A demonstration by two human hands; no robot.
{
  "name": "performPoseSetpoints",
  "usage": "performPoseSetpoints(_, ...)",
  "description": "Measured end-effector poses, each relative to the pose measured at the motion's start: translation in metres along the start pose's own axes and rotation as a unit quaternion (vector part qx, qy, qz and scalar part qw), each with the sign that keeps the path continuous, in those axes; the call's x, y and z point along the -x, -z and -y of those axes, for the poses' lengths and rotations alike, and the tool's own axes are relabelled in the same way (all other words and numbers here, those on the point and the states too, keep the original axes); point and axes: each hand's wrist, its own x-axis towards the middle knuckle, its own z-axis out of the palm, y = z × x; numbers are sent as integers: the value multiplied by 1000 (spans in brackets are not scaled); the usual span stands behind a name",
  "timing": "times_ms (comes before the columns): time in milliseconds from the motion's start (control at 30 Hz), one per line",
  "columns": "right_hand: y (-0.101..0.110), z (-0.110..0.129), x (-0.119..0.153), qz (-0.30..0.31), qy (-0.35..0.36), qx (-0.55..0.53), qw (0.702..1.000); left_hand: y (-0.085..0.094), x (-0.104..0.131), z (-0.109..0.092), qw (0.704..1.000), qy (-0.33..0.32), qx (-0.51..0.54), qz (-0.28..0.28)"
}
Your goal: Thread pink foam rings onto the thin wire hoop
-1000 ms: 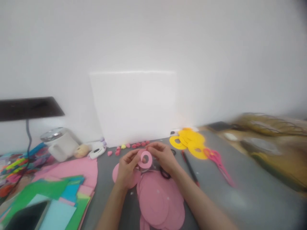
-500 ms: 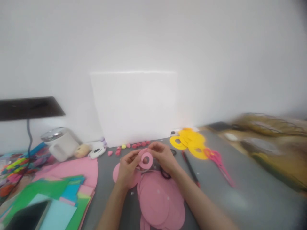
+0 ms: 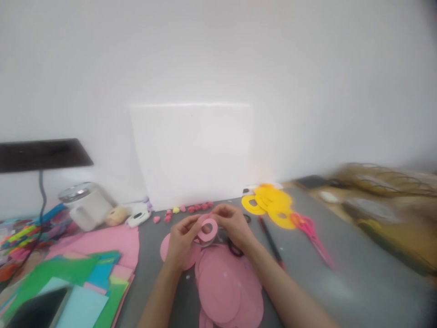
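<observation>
A small pink paper ring (image 3: 213, 234) with a round hole is held up between my two hands. My left hand (image 3: 184, 234) is closed, pinching its left side between thumb and fingers. From the upper right, my right hand (image 3: 232, 225) has its fingertips pressed together at the ring's top edge. Partly behind my left hand lies a pink paper disc (image 3: 166, 246). Below the ring, a pile of pink paper discs (image 3: 220, 289) spreads over the grey table. Black scissor handles (image 3: 235, 248) show beneath my right wrist, their blades mostly hidden.
Yellow paper rings (image 3: 273, 200), pink scissors (image 3: 314, 234) and a dark pen (image 3: 271, 241) lie to the right. Coloured paper sheets (image 3: 78, 273), a phone (image 3: 39, 307) and a white mug (image 3: 87, 212) are on the left. A white board (image 3: 194, 152) leans against the wall.
The ring tilts slightly between my fingers. Both hands stay almost in place, and the things on the table are unmoved.
</observation>
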Motion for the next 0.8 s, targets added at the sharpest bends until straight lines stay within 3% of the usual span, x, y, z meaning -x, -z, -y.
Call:
performPoseSetpoints(267,-1,-1,0,15,-9,-10,1000,-3,3,-7,1000,-9,-3,-3)
performPoseSetpoints(800,0,-1,0,16,2,-20,1000,0,0,1,1000,-15,1,1)
